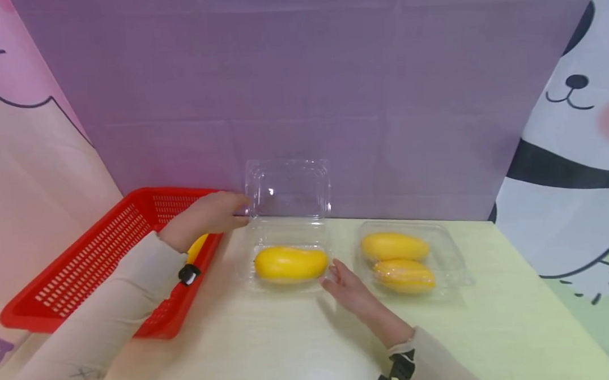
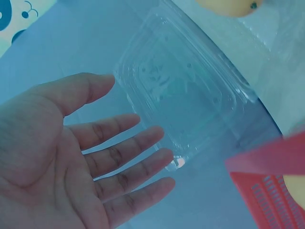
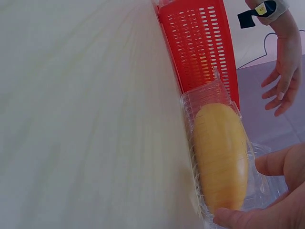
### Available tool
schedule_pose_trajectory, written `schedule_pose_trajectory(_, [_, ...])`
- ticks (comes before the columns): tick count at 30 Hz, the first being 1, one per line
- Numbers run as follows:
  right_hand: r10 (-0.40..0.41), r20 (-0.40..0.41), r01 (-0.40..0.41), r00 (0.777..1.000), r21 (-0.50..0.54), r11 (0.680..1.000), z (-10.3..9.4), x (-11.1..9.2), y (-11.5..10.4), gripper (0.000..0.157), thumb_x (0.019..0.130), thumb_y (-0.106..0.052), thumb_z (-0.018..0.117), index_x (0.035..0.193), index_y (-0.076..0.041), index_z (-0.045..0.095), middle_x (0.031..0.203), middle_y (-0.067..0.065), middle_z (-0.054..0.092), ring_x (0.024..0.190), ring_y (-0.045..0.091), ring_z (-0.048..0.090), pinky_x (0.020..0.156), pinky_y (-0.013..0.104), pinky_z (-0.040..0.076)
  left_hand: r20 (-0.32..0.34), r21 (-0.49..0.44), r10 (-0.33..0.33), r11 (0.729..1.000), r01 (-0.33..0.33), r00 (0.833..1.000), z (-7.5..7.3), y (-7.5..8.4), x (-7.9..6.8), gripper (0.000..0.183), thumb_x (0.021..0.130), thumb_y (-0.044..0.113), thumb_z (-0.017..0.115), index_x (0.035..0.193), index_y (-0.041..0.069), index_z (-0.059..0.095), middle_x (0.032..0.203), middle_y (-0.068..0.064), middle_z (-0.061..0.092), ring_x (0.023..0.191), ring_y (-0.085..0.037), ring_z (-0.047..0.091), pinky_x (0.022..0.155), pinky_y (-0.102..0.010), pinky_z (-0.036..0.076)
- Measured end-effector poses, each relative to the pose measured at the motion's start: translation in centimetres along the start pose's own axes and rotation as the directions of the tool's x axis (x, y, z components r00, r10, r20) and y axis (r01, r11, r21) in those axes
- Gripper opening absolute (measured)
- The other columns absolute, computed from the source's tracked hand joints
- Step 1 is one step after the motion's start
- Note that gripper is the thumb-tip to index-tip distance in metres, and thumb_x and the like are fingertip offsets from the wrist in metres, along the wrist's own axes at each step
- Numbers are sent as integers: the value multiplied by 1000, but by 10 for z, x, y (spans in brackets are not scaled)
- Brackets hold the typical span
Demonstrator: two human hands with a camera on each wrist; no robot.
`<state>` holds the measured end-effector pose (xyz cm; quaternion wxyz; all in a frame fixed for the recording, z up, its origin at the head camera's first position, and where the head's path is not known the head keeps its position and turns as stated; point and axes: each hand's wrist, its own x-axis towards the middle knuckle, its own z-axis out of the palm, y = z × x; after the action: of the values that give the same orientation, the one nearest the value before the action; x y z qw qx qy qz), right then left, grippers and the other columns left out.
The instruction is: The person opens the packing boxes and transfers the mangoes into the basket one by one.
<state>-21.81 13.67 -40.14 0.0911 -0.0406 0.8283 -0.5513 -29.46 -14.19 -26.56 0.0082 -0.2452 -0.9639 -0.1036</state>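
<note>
A yellow mango (image 1: 291, 264) lies in the base of a clear plastic clamshell box (image 1: 265, 232), whose lid (image 1: 287, 188) stands raised at the back. My left hand (image 1: 211, 217) is beside the lid's left edge, above the red basket's rim. In the left wrist view its fingers (image 2: 128, 162) are spread and hold nothing. My right hand (image 1: 351, 290) is at the right end of the box. The right wrist view has its thumb and a finger (image 3: 271, 162) apart around the mango's near end, thumb right at the box rim.
The red basket (image 1: 88, 262) stands on the left with yellow fruit partly hidden under my left arm. To the right, a second clear box (image 1: 447, 252) holds two mangoes (image 1: 395, 246). A purple backdrop (image 1: 300, 88) rises behind the pale table (image 1: 270, 350).
</note>
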Motion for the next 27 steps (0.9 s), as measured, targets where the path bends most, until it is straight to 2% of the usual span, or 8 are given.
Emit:
schedule_pose_trajectory(7, [6, 15, -6, 1000, -7, 1000, -1, -1, -4, 70, 95, -25, 55, 146, 6, 18, 146, 30, 27, 134, 44, 30, 109, 53, 26, 38, 9, 15, 1000, -16, 999, 5, 15, 1, 48, 86, 26, 69, 130, 11, 55, 121, -7, 61, 109, -26, 57, 91, -45, 50])
schedule_pose_trajectory(10, [3, 20, -3, 1000, -6, 1000, -1, -2, -4, 70, 95, -25, 55, 146, 6, 18, 146, 30, 27, 134, 44, 29, 109, 53, 26, 40, 27, 55, 998, -56, 998, 9, 19, 4, 49, 87, 26, 68, 131, 11, 54, 125, -9, 60, 111, -27, 56, 93, -45, 49])
schedule_pose_trajectory(14, [4, 19, -4, 1000, -14, 1000, 0, -2, -3, 70, 95, -26, 54, 146, 6, 18, 146, 30, 27, 134, 44, 30, 109, 53, 26, 77, 13, 82, 996, -83, 994, 12, 27, 6, 46, 88, 26, 66, 130, 10, 55, 126, -10, 59, 112, -28, 56, 94, -46, 47])
schedule_pose_trajectory(21, [10, 20, -10, 1000, -7, 1000, 1, -3, -2, 71, 95, -25, 55, 147, 6, 17, 147, 29, 27, 134, 44, 29, 109, 53, 26, 154, 9, 87, 996, -89, 984, 20, 38, 8, 45, 92, 29, 61, 130, 7, 54, 127, -11, 58, 112, -28, 56, 96, -46, 46])
schedule_pose_trajectory(27, [-2, 9, 2, 1000, -11, 1000, 0, 0, 0, 71, 95, -25, 56, 146, 6, 18, 145, 30, 28, 133, 44, 31, 108, 53, 27, 236, -69, 78, 996, -63, 969, 29, 45, 12, 48, 90, 31, 63, 134, 15, 51, 131, -5, 55, 116, -23, 53, 98, -43, 45])
